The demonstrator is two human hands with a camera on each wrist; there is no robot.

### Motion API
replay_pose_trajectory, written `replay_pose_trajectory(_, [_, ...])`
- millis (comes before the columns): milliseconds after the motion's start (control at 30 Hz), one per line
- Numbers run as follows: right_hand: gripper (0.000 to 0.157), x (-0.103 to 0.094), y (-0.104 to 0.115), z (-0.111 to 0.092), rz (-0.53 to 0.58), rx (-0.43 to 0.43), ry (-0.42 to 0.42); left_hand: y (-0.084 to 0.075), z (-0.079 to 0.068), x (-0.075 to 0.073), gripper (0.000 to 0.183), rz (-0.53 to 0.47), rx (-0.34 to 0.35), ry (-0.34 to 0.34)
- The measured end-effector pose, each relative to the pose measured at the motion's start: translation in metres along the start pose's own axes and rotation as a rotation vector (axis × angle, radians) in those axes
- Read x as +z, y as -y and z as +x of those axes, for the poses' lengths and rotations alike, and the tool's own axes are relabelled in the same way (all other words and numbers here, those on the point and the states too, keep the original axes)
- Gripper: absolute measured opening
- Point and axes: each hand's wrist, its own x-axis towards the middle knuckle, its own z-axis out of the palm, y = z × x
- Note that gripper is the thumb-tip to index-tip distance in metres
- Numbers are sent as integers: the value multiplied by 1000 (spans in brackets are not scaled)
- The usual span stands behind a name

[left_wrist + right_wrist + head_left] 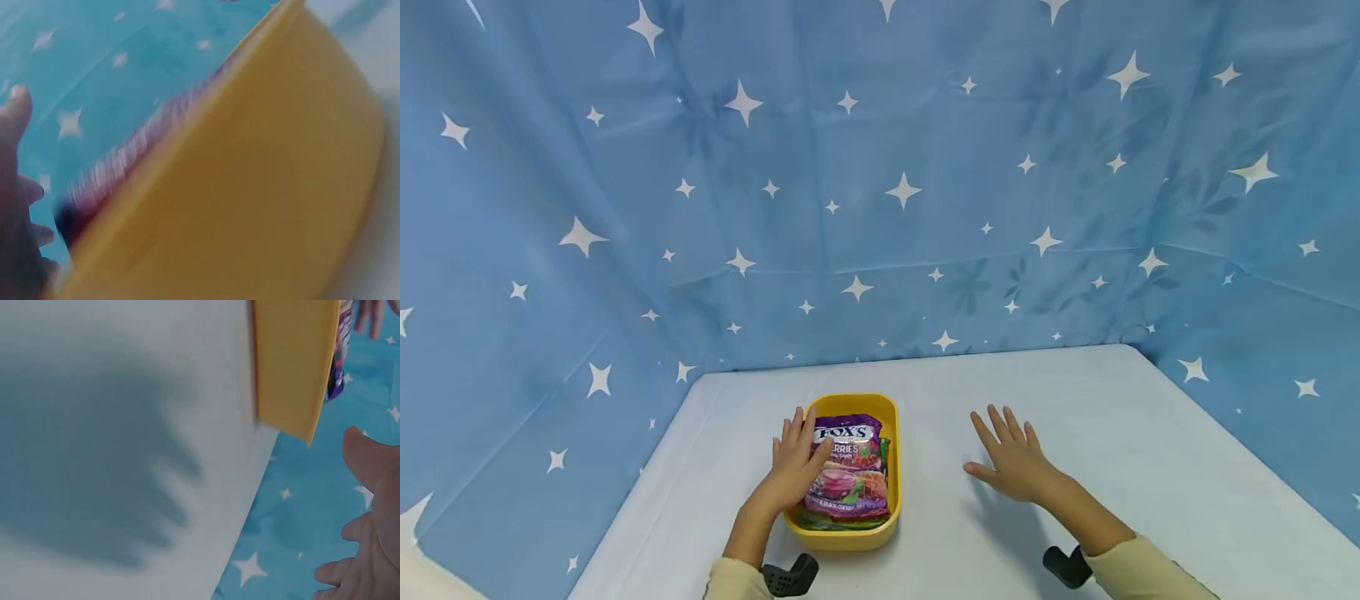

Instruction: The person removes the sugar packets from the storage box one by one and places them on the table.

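A yellow plastic tub (842, 542) stands on the white table, left of centre. Inside lies a purple bag of Fox's berries candy (848, 479), with green packaging showing beneath it. My left hand (793, 467) is over the tub's left side, fingers straight, the thumb overlapping the candy bag in the head view. In the left wrist view the yellow tub wall (250, 175) fills much of the picture and the fingers stand above its rim. Right of the tub, my right hand (1018, 462) hovers over the table with fingers spread, holding nothing and casting a shadow.
The white table (1150, 467) has rounded far corners. A blue curtain with white stars (880, 233) hangs behind it and along both sides. Dark wrist devices sit at the left wrist (792, 577) and the right wrist (1067, 568).
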Motion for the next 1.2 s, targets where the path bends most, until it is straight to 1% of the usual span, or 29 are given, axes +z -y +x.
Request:
replay_pose_trajectory(133, [81, 7, 18, 12, 34, -5, 44, 30, -7, 10, 69, -310, -159, -9])
replay_pose_trajectory(233, [83, 13, 31, 20, 55, -1, 69, 47, -13, 21, 72, -574, -252, 4])
replay_pose_trajectory(267, [83, 15, 35, 23, 65, 0, 74, 51, -14, 24, 73, -652, -269, 7])
replay_pose_trajectory(300, [83, 18, 40, 25, 80, 0, 74, 55, -15, 26, 73, -718, -266, 10])
replay_pose_trajectory(400, [84, 26, 54, 32, 149, 15, 77, 61, -16, 30, 73, -858, -225, 52])
replay_pose_trajectory(500, [88, 35, 70, 38, 239, 25, 71, 63, -16, 29, 71, -897, -147, 88])
replay_pose_trajectory(533, [90, 38, 75, 40, 267, 25, 70, 64, -15, 29, 71, -901, -139, 103])
replay_pose_trajectory(733, [96, 46, 102, 51, 451, -6, 68, 67, -12, 25, 71, -919, -142, 168])
replay_pose_trajectory(900, [98, 48, 112, 59, 584, -25, 73, 67, -9, 26, 72, -910, -152, 160])
replay_pose_trajectory(1033, [100, 54, 112, 61, 624, -1, 100, 68, -9, 27, 74, -894, -174, 151])
replay_pose_trajectory(1200, [101, 60, 110, 61, 609, 0, 100, 68, -9, 26, 75, -882, -195, 131])
